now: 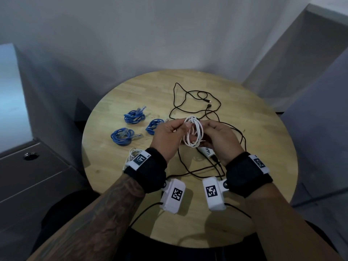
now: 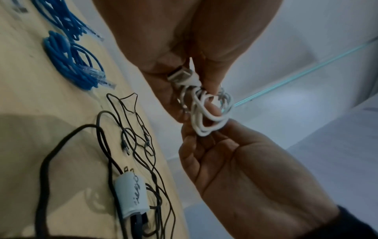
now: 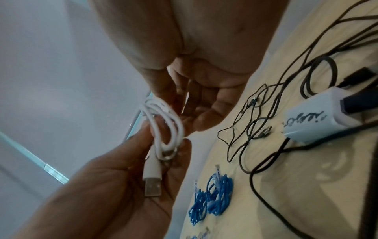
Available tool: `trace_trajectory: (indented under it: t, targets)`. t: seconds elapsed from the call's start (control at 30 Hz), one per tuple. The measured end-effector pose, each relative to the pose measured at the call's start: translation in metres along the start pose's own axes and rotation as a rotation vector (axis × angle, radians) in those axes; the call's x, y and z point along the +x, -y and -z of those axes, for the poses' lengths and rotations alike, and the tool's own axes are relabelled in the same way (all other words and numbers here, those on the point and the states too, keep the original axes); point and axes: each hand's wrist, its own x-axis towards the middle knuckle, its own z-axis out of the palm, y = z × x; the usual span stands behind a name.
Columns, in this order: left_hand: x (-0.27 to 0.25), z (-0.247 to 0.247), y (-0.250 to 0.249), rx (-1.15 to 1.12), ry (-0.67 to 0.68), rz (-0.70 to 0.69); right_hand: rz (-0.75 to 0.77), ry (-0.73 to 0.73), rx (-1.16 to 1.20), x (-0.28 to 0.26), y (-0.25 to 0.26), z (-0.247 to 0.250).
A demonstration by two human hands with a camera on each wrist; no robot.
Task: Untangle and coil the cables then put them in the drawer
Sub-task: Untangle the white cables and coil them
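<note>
Together both hands, left [image 1: 168, 137] and right [image 1: 219, 137], pinch white cable [image 1: 194, 134], wound in small loops, USB plug [image 3: 152, 188] dangling.

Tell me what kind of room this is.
Probably an office or workroom corner: a round wooden table against plain grey walls, a grey drawer cabinet with a lock beside it, and blue network cables coiled on the tabletop.

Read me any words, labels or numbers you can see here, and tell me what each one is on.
White charger block: dark handwritten-style lettering on its side, too blurred and skewed to read in any view.
Wrist camera housings and wrist bands: black-and-white square code markers, not words.
White cable, blue cables, black cables: no text visible.
</note>
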Motion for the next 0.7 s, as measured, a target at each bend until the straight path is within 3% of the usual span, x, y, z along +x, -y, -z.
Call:
trace_trajectory:
  t: [0.1, 0.27, 0.47, 0.7]
  targets:
    - [0.001, -0.001, 0.002, 0.056, -0.030, -0.059, -0.021, 0.019, 0.104, -0.002, 0.002, -0.003]
    - [0.001, -0.002, 0.001, 0.116, -0.052, -0.144, 0.079, -0.002, -0.017, -0.003, 0.001, -0.006]
    - [-0.002, -0.006, -0.005, 0.049, -0.071, -0.115, 0.065, -0.001, 0.000, -0.002, 0.005, -0.004]
    - [0.005, -0.004, 0.006, 0.309, 0.053, -0.192, -0.033, 0.063, 0.116, -0.002, 0.002, -0.007]
